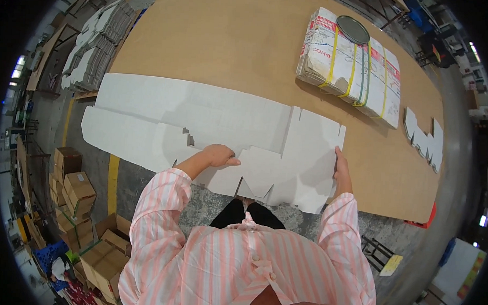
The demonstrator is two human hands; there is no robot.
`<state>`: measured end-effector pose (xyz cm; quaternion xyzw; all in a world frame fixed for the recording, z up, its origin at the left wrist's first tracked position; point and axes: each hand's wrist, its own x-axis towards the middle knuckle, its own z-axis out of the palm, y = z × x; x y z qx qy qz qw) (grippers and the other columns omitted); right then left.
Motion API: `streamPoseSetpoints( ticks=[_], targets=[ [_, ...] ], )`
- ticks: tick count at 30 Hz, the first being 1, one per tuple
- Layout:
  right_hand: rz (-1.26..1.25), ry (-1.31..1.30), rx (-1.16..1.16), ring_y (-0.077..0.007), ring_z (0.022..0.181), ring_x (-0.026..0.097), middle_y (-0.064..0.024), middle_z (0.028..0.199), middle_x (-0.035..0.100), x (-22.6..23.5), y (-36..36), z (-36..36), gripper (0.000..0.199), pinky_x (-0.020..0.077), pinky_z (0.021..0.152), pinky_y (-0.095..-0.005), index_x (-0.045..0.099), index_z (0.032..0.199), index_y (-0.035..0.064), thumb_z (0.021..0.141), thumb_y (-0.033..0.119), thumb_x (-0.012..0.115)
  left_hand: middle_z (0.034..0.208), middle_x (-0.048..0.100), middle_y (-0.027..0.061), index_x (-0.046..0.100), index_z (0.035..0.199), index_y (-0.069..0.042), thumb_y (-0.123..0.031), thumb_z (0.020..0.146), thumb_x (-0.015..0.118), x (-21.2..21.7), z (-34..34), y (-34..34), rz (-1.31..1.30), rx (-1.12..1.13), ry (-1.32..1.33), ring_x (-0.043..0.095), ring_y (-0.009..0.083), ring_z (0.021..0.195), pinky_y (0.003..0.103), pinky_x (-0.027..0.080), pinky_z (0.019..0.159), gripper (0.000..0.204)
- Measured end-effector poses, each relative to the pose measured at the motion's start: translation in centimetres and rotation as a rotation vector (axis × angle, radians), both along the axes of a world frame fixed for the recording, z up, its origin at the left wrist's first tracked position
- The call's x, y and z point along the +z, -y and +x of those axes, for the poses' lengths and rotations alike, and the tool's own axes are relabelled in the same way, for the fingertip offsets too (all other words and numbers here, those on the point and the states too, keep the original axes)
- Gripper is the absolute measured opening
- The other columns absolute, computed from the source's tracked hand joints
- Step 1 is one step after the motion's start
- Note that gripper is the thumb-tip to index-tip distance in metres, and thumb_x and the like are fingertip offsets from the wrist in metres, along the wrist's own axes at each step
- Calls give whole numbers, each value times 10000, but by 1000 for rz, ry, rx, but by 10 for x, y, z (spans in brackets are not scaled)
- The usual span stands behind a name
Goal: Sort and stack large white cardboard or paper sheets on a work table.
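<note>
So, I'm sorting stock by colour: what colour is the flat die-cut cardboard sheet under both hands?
White, plain and unprinted: the die-cut cardboard sheet shows best in the head view.

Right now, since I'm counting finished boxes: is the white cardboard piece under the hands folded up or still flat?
Flat. The white die-cut sheet lies spread on the brown table, left hand pressing it, right hand at its edge.

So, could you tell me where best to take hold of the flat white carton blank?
Probably at its two near edges: the white carton blank lies flat and overhangs the table's near edge. The left hand presses it; the right hand holds its right edge.
</note>
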<state>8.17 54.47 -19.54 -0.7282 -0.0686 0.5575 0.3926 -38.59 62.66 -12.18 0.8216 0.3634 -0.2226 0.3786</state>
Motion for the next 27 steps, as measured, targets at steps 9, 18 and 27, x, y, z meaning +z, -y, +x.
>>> streamPoseSetpoints(
  ticks=[9, 18, 27],
  targets=[
    [52, -151, 7, -277, 1183, 386, -121, 1293, 425, 10, 0, -6, 658, 269, 977, -444, 404, 1266, 55, 761, 446, 565, 851, 618, 200, 629, 921, -36, -601, 789, 421, 4, -7, 9, 83, 35, 67, 577, 373, 822, 438, 448, 736, 616],
    [-187, 1431, 218, -336, 1093, 442, -183, 1188, 460, 50, -10, -35, 635, 364, 912, -419, 428, 1206, 1, 786, 464, 541, 912, 618, 176, 643, 922, -59, -596, 780, 438, 6, -9, 18, 99, 47, 6, 576, 346, 876, 436, 449, 761, 592],
    [622, 89, 1040, -215, 917, 524, -135, 1012, 548, 99, -109, -389, 520, 441, 757, -318, 479, 1139, -12, 733, 259, 659, 1190, 528, 107, 586, 1099, -108, -516, 812, 448, -18, 10, 15, 96, 58, -85, 458, 259, 1139, 395, 322, 964, 517]
  ],
)
